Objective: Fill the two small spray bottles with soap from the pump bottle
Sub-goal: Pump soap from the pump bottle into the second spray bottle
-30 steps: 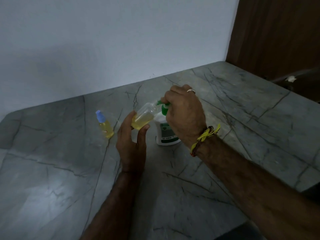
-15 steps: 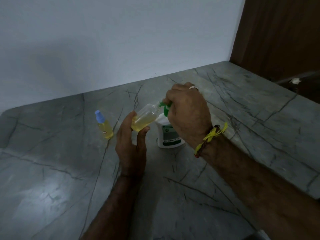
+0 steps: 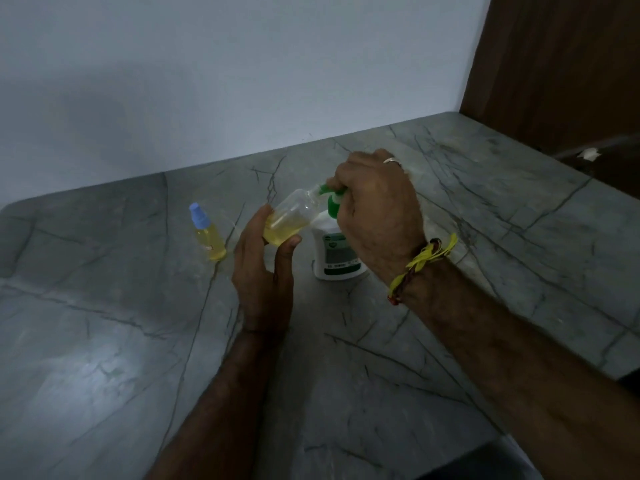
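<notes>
We are finding the left hand (image 3: 263, 271) pinching the open bottle (image 3: 292, 216) at its base between thumb and fingers, tilted, its neck pointing toward two o'clock and meeting the green nozzle of the pump bottle (image 3: 334, 247). The right hand (image 3: 377, 213) is curling over the pump head, pressing it. The pump bottle is standing on the counter (image 3: 104, 341), at three o'clock of the left hand. The open bottle is showing yellow soap to roughly a third; we are judging filling under way. The capped bottle (image 3: 207, 233), blue-topped, is standing at nine o'clock, apparently full. We are judging the open bottle light, thin-walled and likely slippery if soap runs; it is best held round the lower body, not squeezed.
</notes>
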